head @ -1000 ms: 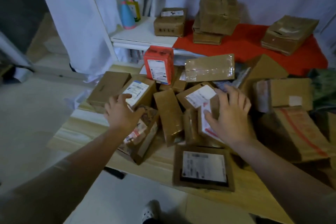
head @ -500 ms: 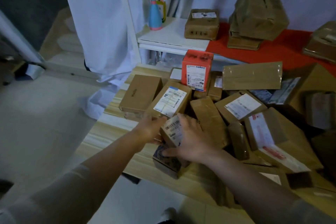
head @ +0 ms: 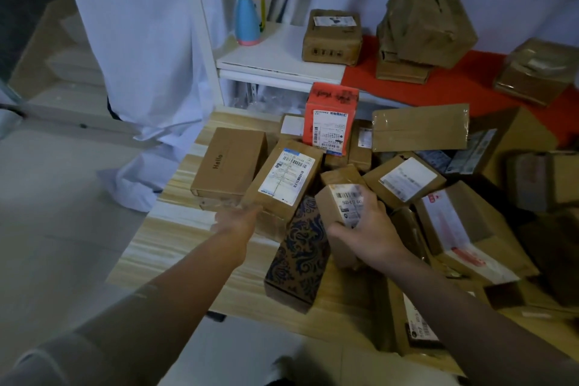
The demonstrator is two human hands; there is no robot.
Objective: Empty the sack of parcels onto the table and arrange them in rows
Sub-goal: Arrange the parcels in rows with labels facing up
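Observation:
A heap of brown cardboard parcels covers the light wooden table (head: 175, 247). My right hand (head: 369, 232) grips a small brown parcel with a barcode label (head: 336, 207), lifted just above the heap. My left hand (head: 239, 222) reaches to the near end of a long labelled parcel (head: 283, 182), fingers stretched forward and touching it. Between my hands lies a dark blue patterned box (head: 300, 257). A plain box printed "Hello" (head: 228, 163) sits at the far left. Behind it, a red parcel (head: 332, 119) stands upright.
Behind the table, a white shelf (head: 269, 59) carries a blue spray bottle (head: 247, 12) and a taped parcel (head: 332, 37). More parcels rest on a red cloth (head: 463, 88) at the back right. White curtain (head: 141, 41) hangs left; the table's left edge drops to the floor.
My right hand has lifted the small barcode parcel off the patterned box. My left hand let go of it and moved left to the long labelled parcel.

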